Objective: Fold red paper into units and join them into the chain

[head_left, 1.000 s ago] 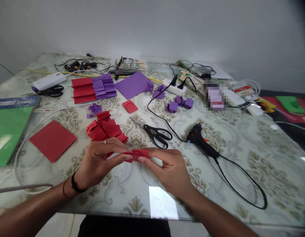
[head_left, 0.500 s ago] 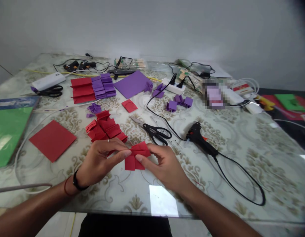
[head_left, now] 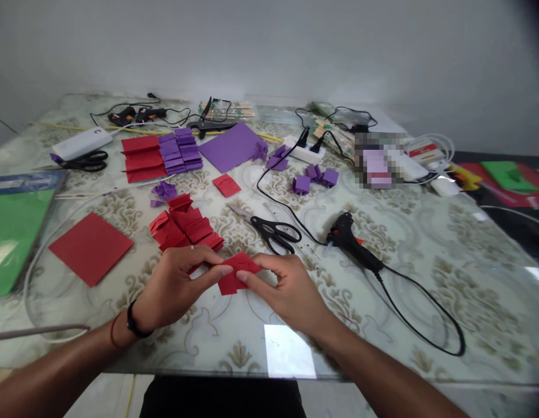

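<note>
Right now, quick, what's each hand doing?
Left hand: closed, pinching the folded red paper.
Right hand: closed, pinching the same folded red paper.

Craft workspace, whether home or workshop undetermined: patterned table [head_left: 426,232] before plain wall [head_left: 269,52] at 12 o'clock, bearing glue gun [head_left: 354,244] at 4, power strip [head_left: 301,152] at 1, purple sheet [head_left: 230,148] at 11, red sheet [head_left: 91,249] at 9, and scissors [head_left: 269,226] at the dial's centre.
</note>
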Motion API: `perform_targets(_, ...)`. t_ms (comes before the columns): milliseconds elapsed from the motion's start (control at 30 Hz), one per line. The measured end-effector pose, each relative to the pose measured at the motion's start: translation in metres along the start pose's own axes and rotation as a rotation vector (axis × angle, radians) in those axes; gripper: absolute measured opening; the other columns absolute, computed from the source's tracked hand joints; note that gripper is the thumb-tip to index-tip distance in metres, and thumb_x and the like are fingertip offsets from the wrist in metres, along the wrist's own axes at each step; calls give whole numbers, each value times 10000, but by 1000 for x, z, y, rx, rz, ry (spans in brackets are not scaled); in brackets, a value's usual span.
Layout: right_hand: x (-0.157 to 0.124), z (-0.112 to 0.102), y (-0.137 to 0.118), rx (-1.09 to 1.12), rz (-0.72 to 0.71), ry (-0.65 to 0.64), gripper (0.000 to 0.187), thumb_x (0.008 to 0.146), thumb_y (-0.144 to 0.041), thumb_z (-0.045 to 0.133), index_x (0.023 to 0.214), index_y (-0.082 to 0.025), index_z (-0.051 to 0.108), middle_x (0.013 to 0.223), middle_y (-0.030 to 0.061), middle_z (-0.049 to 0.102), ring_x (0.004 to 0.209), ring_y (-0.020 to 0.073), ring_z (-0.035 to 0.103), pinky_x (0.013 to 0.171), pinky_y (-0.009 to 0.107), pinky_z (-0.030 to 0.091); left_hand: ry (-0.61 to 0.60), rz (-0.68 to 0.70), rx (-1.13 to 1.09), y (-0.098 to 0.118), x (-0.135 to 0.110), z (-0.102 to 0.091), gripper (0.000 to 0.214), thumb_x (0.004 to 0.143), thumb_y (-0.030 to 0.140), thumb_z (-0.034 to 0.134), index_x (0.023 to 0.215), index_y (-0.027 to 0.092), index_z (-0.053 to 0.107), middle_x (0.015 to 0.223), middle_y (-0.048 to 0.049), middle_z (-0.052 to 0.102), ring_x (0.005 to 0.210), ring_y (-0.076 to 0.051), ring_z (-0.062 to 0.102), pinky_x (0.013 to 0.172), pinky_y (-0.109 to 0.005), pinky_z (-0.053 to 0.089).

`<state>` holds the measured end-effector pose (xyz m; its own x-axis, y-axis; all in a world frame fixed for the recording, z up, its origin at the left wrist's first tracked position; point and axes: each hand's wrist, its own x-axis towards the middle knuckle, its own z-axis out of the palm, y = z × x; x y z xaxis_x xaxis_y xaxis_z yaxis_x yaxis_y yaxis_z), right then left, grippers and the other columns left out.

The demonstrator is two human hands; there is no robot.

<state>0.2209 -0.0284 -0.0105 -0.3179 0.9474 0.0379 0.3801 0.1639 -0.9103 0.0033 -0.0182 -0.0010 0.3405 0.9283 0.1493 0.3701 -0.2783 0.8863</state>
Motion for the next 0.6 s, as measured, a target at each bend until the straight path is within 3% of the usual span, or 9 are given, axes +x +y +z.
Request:
perform_targets(133, 1, -1, 1, -51, -49, 50, 336, 963, -359, 672, 683, -175, 682, 580, -37, 574, 557, 111, 482, 562, 247, 385, -6, -13, 76, -1, 1, -1, 170, 942, 314, 747, 833, 202, 813, 682, 18, 769, 560, -120, 630, 535, -212, 453)
perform_targets(267, 3, 1, 3, -9, -28, 121, 303, 950, -403, 703, 748, -179, 724, 641, -15, 660, 598, 130, 555, 595, 250, 426, -9, -48, 92, 0, 2, -3, 203, 940, 310, 738, 787, 193, 801, 571, 34, 720, 482, -104, 612, 489, -196, 426)
perform_targets(467, 2, 2, 6, -29, -38, 147, 372, 956, -446, 707, 693, -184, 684, 581, -31, 619, 542, 116, 513, 566, 251, 400, -12, -90, 111, 2, -1, -4, 260, 938, 258, 706, 691, 181, 728, 597, 31, 733, 544, -109, 664, 555, -191, 452)
perform_targets(600, 3, 1, 7, -30, -35, 123, 353, 975, -435, 688, 727, -184, 703, 637, -18, 678, 595, 131, 581, 616, 259, 439, -77, -109, 73, 1, 1, -4, 224, 946, 349, 704, 819, 183, 784, 698, 10, 749, 586, -120, 605, 538, -213, 415)
